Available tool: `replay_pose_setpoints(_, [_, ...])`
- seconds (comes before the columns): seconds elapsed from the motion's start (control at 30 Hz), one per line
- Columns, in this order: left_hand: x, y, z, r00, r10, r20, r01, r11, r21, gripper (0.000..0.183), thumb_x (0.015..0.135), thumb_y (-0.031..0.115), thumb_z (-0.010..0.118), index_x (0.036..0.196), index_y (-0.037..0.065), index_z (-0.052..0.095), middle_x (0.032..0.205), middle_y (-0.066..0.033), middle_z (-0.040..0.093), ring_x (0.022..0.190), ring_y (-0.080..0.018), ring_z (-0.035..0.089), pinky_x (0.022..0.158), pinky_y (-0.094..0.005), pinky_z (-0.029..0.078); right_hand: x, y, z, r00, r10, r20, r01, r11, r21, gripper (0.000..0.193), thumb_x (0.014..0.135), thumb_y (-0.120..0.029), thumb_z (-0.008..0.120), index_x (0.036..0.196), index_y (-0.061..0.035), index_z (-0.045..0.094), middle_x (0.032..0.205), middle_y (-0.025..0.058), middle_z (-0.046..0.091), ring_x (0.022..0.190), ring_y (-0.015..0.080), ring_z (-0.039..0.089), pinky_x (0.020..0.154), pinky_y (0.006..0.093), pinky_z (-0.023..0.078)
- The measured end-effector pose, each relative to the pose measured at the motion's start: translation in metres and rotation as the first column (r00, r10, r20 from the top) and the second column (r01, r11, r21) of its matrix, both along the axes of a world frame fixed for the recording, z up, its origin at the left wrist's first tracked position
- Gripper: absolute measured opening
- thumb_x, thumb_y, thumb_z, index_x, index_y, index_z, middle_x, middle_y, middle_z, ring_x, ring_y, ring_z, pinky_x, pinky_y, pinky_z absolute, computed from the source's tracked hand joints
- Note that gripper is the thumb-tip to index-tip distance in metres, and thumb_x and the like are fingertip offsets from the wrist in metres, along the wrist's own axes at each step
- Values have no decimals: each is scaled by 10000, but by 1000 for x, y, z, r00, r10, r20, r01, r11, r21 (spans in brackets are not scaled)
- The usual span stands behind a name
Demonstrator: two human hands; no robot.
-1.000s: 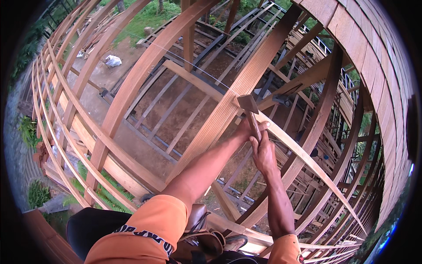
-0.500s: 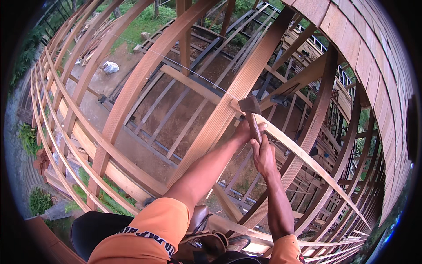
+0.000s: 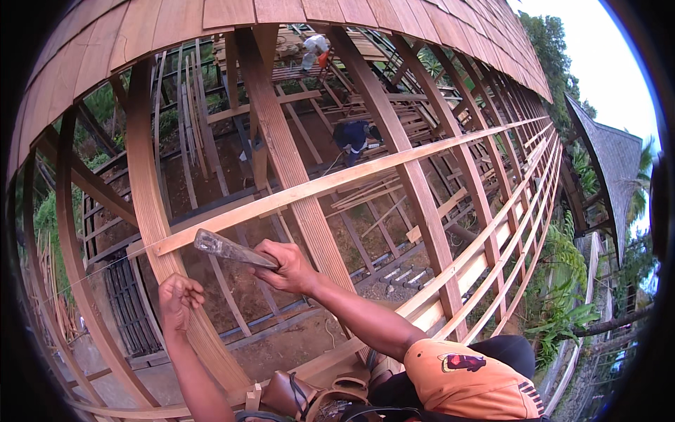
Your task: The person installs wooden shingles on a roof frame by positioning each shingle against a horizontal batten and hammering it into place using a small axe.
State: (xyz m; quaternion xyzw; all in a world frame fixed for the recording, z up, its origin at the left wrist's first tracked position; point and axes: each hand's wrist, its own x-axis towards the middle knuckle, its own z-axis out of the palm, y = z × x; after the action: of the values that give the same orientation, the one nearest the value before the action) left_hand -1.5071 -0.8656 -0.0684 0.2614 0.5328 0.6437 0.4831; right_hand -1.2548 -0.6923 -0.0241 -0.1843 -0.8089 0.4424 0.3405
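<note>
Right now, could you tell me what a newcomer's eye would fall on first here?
First, the right hand at centre, gripping a grey metal tool beside a long pale batten that runs across curved timber ribs. The left hand rests on a rib lower left. Far below, a person in dark clothes bends over the ground.
</note>
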Motion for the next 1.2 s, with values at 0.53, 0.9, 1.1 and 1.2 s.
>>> replay_pose_setpoints(0.53, [-90,-27,-41,428,500,-753,-797,602,-53,532,1014,459,566,1228,-28,586,1158,-176,644,1057,-264,618,961,-361,448,33,35,-42,986,-161,46,166,976,-140,281,912,-235,734,978,5,604,773,125,652,659,192,610,627,360,485])
replay_pose_setpoints(0.9, [-48,-3,-25,671,99,-735,-554,726,-407,591,1057,475,431,1140,-81,616,1006,-178,648,898,-244,588,852,-394,460,28,79,-35,583,723,371,-729,667,-154,350,972,-367,614,1023,-49,476,833,169,558,725,416,629,599,500,504])
replay_pose_setpoints(1.1, [-59,-25,-51,690,94,-718,-562,694,-450,605,1054,502,433,1199,-59,606,1033,-155,639,963,-244,580,917,-373,444,44,69,-49,678,670,302,-693,719,-39,293,888,-288,656,983,-76,477,831,126,505,695,357,624,566,477,494])
replay_pose_setpoints(1.2, [-45,-10,-50,614,218,-759,-659,671,-340,589,1052,504,446,1116,-56,613,982,-129,622,902,-227,573,866,-366,461,42,63,-50,725,613,313,-634,772,-44,274,880,-260,648,965,-68,471,825,125,502,714,348,625,574,465,491])
